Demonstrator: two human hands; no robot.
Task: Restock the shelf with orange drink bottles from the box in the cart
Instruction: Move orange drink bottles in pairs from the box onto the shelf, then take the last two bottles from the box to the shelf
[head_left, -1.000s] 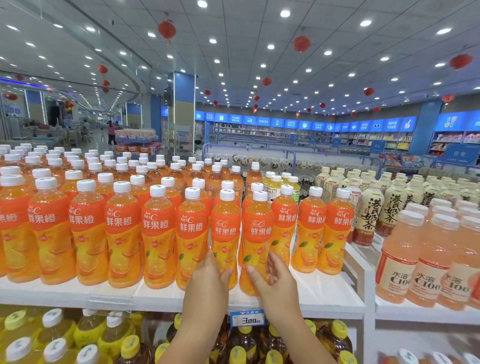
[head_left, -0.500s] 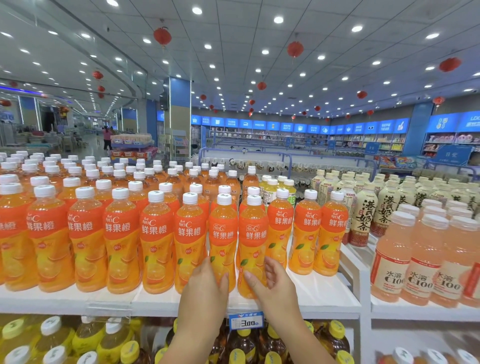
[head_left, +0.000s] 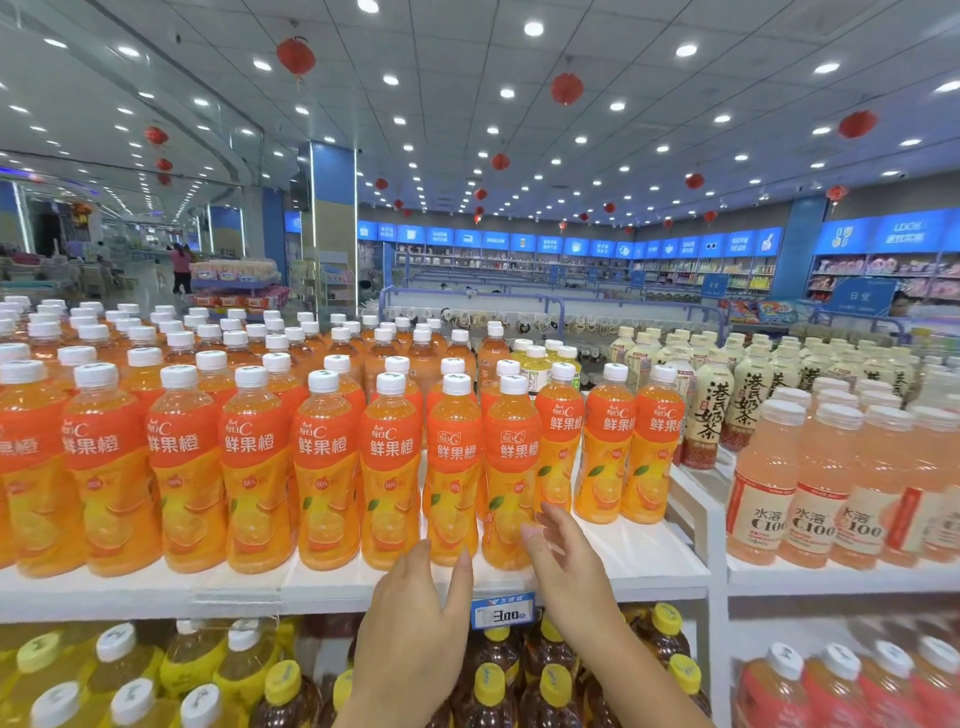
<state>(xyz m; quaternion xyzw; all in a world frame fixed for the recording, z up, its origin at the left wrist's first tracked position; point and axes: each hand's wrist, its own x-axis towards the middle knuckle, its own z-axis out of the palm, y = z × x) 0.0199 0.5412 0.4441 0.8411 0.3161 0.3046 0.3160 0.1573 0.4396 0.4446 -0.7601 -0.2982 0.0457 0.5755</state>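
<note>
Several orange drink bottles with white caps stand in rows on the white shelf. Two front bottles, one and its neighbour, stand upright just beyond my hands. My left hand hovers open in front of the shelf edge, fingers relaxed, holding nothing. My right hand is open too, its fingertips close to the base of the right one of the two bottles; I cannot tell if they touch. The box and the cart are out of view.
Cream milk-tea bottles and pink drink bottles fill the shelf to the right. Yellow-capped bottles sit on the lower shelf. A price tag hangs on the shelf edge. A person walks far off at the left.
Both hands have drawn back from the two front bottles they were touching and now sit lower, near the shelf edge. The bottles stay upright on the shelf.
</note>
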